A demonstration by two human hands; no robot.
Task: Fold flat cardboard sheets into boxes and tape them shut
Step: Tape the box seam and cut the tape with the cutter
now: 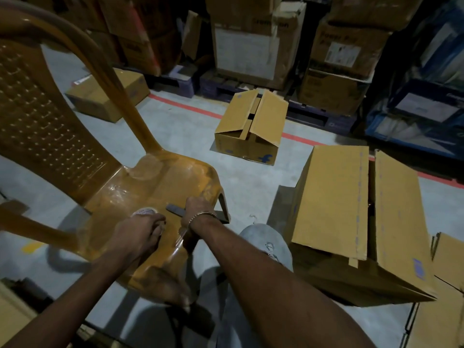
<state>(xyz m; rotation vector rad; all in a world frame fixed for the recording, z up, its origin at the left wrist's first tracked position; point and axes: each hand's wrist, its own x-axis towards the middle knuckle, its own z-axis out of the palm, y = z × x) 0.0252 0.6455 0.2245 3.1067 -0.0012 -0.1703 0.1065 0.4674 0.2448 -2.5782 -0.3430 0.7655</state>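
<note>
A brown moulded plastic chair [140, 192], glossy on the seat and perforated across its curved backrest, is occupying the left of the view. On the seat's front edge, the left hand [140, 229] is curling its grip around a roll of clear tape [147, 212], of which only a pale ring is showing. The right hand [198, 209], wearing a thin metal bracelet [202, 216], is closing its grip on a flat dark tool [175, 209] lying on the seat; the tool's type cannot be told. On the smooth grey concrete floor [180, 126], crossed by a red painted line [185, 105], a small corrugated cardboard box [251, 126] is standing well apart, its top flaps half raised. A larger cardboard box [351, 217] is lying just right of the person's knee, its long flaps meeting unevenly along a gap.
</note>
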